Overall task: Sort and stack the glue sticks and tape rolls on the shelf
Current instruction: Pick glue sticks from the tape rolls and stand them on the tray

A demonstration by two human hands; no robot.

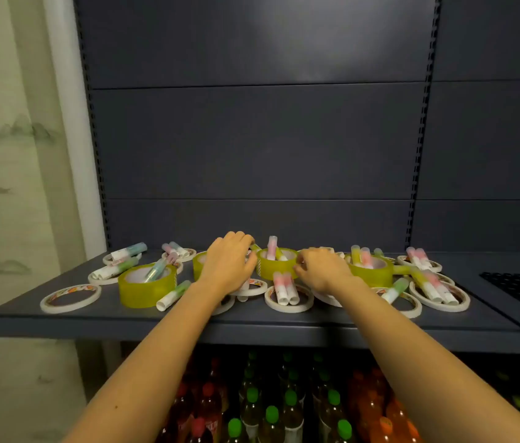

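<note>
- I am reaching both arms over the dark grey metal shelf [245,321], where pastel-capped white glue sticks [285,287] and tape rolls are lying mixed together, nothing yet sorted.
- My left hand [228,265] is curling, fingers down, over a wide yellow-green tape roll [199,265]; whether it is gripping, I cannot tell.
- My right hand [322,270] is resting half-curled, fingertips touching the middle yellow-green tape roll [276,266], which is holding upright sticks.
- Judgement: I am opening the sorting step; next I am needing to lift sticks out of the rolls before stacking.
- Flat white tape rings [70,297] are waiting along the front edge.
</note>
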